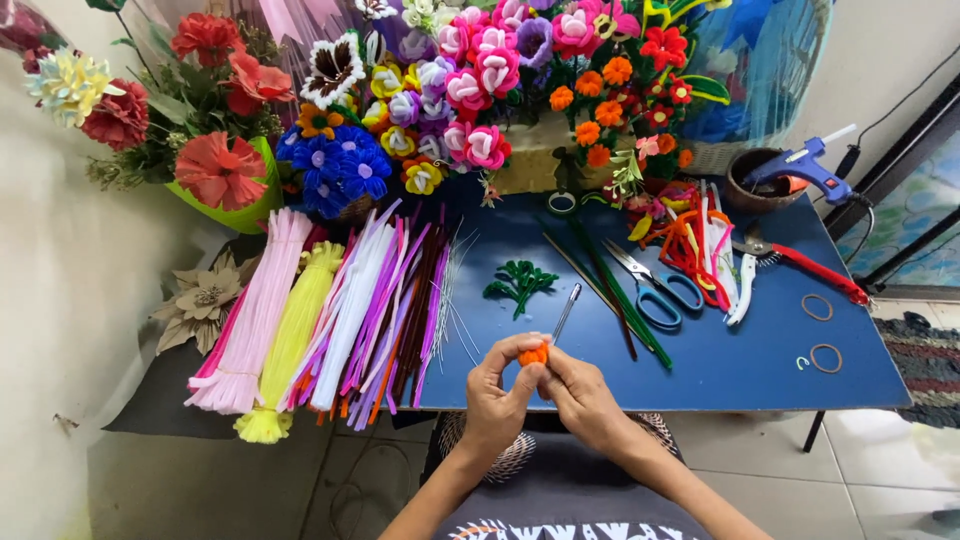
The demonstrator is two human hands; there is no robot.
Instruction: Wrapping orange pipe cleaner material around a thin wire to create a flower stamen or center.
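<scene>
Closest to us, we are holding both hands together just over the near edge of the dark blue tabletop (700, 370). Our left hand (497, 395) is curling its fingers and thumb shut around a small orange fuzzy pipe-cleaner coil (534, 353), and our right hand (578, 392) is closing on the same coil from the other side, thumb pressing in. We are also gripping a thin clear pen-like rod (566, 312) that is sticking up and away from the coil toward the far side; it seems to be serving as a core to wrap the fuzzy wire around, which would explain why both hands are pinching so tightly.

Just beyond the hands, a small green pipe-cleaner leaf sprig (520, 283) is lying on the table, near enough to grab. To the left, bundles of pink, yellow, white and purple pipe cleaners (320, 310) are lying side by side, sorted by colour, ends pointing at us. To the right, blue-handled scissors (655, 290) and red-handled pliers (800, 265) are resting beside loose orange and white offcuts. Far right, a blue glue gun (805, 168) is propped on a brown bowl, nozzle kept off the table. Along the far edge, finished pipe-cleaner flowers (480, 90) are standing in bunches. We are seeing no packages, labels or signs.
</scene>
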